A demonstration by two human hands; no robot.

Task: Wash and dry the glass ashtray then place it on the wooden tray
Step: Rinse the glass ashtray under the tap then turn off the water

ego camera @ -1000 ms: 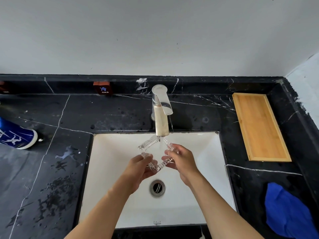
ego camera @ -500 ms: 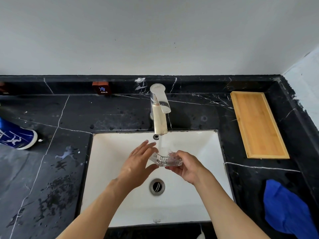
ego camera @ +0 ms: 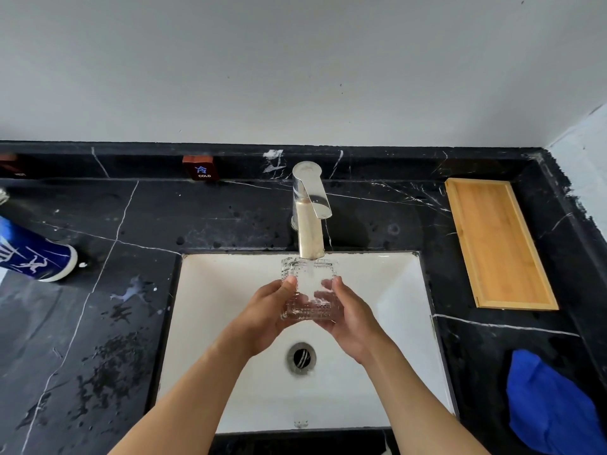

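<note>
The square ribbed glass ashtray (ego camera: 308,290) is held tilted under the running tap (ego camera: 309,211), its hollow facing me, and water streams into it. My left hand (ego camera: 267,318) grips its left side and my right hand (ego camera: 349,315) grips its right side, both over the white sink (ego camera: 387,290). The wooden tray (ego camera: 499,244) lies bare on the black counter at the right, against the back wall.
A blue cloth (ego camera: 555,405) lies crumpled on the counter at the front right. A blue and white bottle (ego camera: 33,254) lies on its side at the far left. A small "COLD" sign (ego camera: 200,168) stands on the back ledge. Water spots mark the left counter (ego camera: 108,372).
The ashtray went from diamond-wise in both hands, to flat in the right hand alone with the left hand open, to tilted up under the stream with both hands on it.
</note>
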